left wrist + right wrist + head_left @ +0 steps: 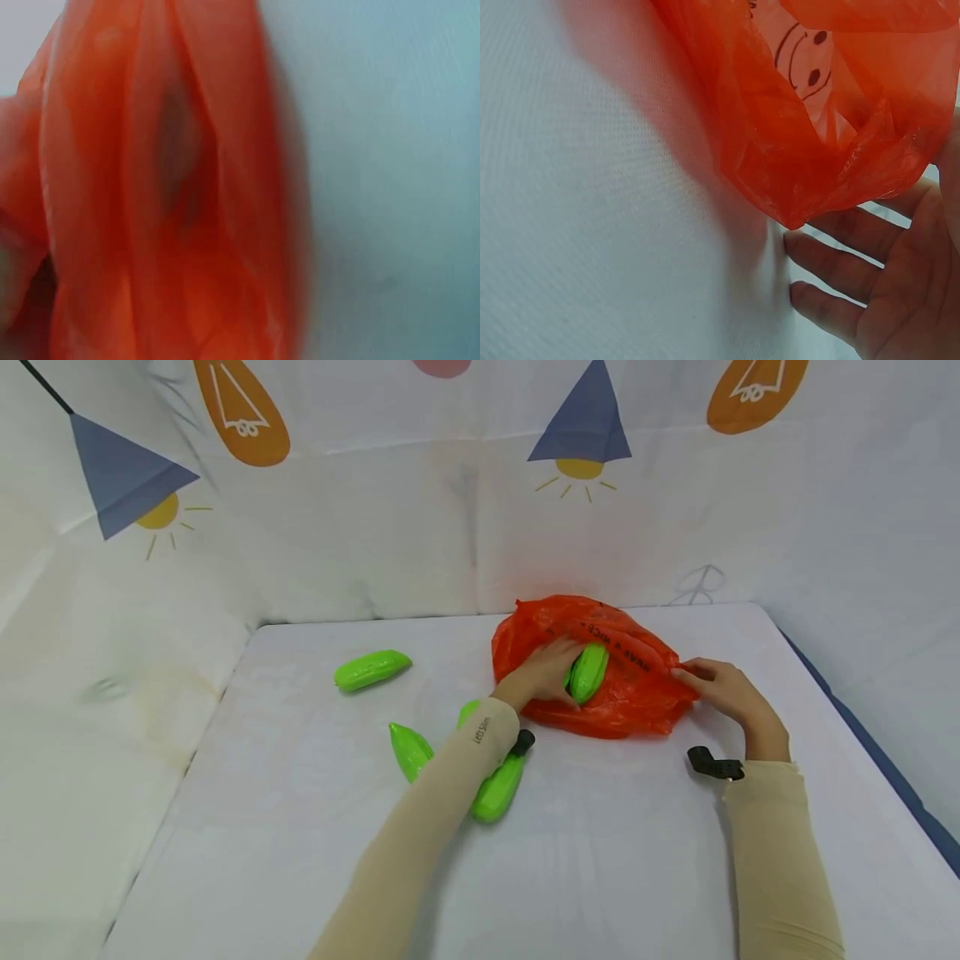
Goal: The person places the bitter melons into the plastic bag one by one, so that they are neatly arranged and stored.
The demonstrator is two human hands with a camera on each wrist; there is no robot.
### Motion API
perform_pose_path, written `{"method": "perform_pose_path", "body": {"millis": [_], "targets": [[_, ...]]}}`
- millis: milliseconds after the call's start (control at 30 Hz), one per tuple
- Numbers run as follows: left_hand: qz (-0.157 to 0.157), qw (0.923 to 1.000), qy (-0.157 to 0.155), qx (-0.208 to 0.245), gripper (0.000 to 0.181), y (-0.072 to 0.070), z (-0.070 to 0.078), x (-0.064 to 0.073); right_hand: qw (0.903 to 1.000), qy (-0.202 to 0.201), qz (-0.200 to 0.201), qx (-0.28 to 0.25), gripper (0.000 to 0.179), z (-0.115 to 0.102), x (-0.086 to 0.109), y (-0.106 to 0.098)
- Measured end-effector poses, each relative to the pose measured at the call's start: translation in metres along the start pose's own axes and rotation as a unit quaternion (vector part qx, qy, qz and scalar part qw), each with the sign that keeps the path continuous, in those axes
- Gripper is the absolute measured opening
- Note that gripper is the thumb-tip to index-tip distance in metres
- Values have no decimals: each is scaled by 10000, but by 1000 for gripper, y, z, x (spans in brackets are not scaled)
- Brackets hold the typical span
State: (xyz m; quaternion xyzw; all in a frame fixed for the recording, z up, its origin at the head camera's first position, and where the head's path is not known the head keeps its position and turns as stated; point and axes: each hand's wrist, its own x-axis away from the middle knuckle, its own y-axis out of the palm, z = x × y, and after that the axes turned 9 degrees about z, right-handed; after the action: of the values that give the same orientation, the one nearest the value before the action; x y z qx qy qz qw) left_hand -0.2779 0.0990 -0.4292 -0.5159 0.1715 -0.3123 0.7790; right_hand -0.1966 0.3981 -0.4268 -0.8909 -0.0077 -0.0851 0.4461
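The red bag (633, 681) lies on the counter (600, 860) near its far edge, right of the middle, with its mouth turned toward the left edge. The right hand (723, 693) pinches the bag's right side between thumb and forefinger, its other fingers fairly straight, probably so that the thin film stays steady and spread. The left hand (551, 672) is in the mouth, fingers and thumb parted, right beside a green gourd (590, 672) within the bag; whether it grips that gourd or has let go I cannot tell, and the left wrist view is too blurred to help. Another gourd (372, 670) lies toward the far left corner. More gourds (497, 792) lie near the counter's middle, partly covered by the left sleeve (420, 827), within short reach of that arm; their number is unclear.
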Motion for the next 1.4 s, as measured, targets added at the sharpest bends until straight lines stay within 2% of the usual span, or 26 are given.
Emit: {"method": "perform_pose_path", "body": {"millis": [200, 500, 767, 1000, 1133, 1400], "targets": [[-10, 9999, -118, -123, 105, 1, 3, 2, 10000, 47, -56, -66, 78, -1, 1, 1], [-7, 10000, -8, -4, 107, -3, 0, 5, 10000, -13, -58, -63, 78, -3, 1, 1], [50, 9994, 328, 115, 110, -17, 5, 11, 10000, -47, 1, -14, 78, -1, 1, -2], [-24, 9990, 256, 378, 111, -24, 8, 16, 10000, -45, 6, 0, 80, 3, 2, -3], [54, 9983, 287, 510, 109, -29, 7, 26, 10000, -86, -14, -17, 78, 4, 2, -2], [411, 9934, 283, 1028, 105, -38, -8, 57, 9998, -181, -29, 71, 77, 3, 1, -1]]}}
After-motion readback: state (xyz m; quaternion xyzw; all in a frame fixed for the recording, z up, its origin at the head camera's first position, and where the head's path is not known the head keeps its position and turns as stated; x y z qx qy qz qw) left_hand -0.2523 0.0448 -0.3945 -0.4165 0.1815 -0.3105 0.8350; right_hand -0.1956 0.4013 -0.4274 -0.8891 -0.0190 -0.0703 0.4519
